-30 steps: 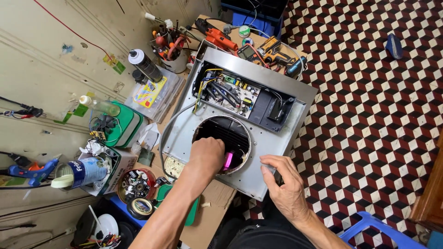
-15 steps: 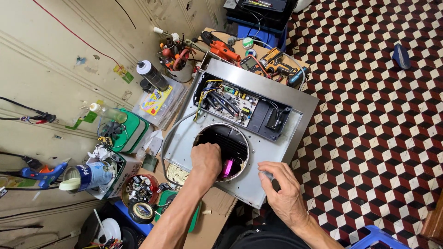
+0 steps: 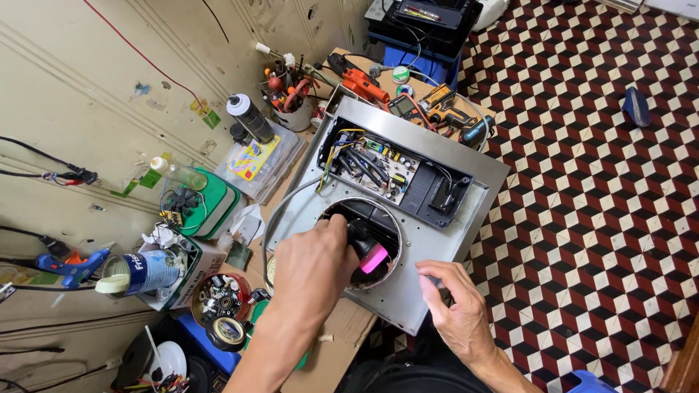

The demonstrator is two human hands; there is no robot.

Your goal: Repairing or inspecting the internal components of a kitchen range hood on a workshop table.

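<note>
Grey metal appliance housing (image 3: 437, 276) lies on the workbench, wiring exposed. Left hand (image 3: 313, 269) grips a black tool with pink tip (image 3: 370, 251) inside its round opening; right hand (image 3: 455, 309) presses spread fingers on the panel. White cup (image 3: 295, 113) holds pliers; red tin (image 3: 218, 297) holds small parts.

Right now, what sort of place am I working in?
Most likely a small home repair workshop: an opened metal appliance panel with exposed wiring lies on a cluttered bench, beside a multimeter and a cup of hand tools.
</note>
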